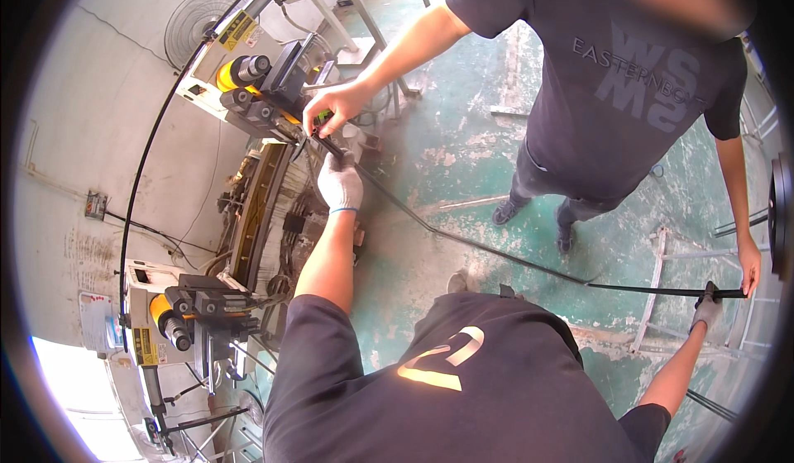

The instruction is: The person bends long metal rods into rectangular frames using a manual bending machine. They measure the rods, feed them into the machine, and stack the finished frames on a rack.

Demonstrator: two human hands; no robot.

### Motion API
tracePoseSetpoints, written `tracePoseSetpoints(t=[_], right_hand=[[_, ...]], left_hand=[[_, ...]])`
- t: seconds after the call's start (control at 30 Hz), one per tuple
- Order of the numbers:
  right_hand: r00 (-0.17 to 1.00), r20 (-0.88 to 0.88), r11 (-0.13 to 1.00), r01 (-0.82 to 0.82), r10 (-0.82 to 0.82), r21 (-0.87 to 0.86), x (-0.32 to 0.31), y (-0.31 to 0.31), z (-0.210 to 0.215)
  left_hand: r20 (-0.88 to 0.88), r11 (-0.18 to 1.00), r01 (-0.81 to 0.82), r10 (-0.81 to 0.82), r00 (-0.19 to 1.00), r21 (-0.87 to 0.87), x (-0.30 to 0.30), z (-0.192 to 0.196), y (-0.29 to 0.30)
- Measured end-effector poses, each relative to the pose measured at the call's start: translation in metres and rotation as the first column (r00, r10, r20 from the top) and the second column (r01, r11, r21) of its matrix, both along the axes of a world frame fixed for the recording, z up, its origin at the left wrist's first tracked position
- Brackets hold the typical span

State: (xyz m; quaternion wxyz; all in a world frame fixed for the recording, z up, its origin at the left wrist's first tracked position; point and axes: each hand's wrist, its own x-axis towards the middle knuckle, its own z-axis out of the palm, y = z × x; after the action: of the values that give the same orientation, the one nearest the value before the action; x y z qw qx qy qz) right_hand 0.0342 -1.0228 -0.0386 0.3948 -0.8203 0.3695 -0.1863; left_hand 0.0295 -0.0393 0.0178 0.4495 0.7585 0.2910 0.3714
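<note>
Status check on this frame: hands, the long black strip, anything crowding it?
Left hand gloved, gripping black strip at the machine. Right hand holds far end. Co-worker's hand right beside.

At ten o'clock the machine (248, 83) is cream with yellow rollers and black clamps. The left hand (340, 183) wears a white glove with a blue cuff; the right hand (705, 310) wears a grey one. Both grip a black strip (496, 252). The floor (463, 140) is worn green (pale patches showing through).
</note>
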Motion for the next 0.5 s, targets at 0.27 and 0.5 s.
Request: tracePoseSetpoints(t=[0.27, 0.5], right_hand=[[1.000, -0.002, 1.000, -0.005, 0.005, -0.008, 0.0010, -0.0054, -0.0028], [1.000, 0.005, 1.000, -0.018, 0.017, 0.018, 0.0022, -0.0096, -0.0092]], left_hand=[[0.009, 1.000, -0.007, 0.007, 1.000, 0.006, 0.0037, 0.0070, -0.0057], [-0.044, 1.000, -0.011, 0.010, 0.999, -0.021, 0.0016, -0.0019, 0.0011]])
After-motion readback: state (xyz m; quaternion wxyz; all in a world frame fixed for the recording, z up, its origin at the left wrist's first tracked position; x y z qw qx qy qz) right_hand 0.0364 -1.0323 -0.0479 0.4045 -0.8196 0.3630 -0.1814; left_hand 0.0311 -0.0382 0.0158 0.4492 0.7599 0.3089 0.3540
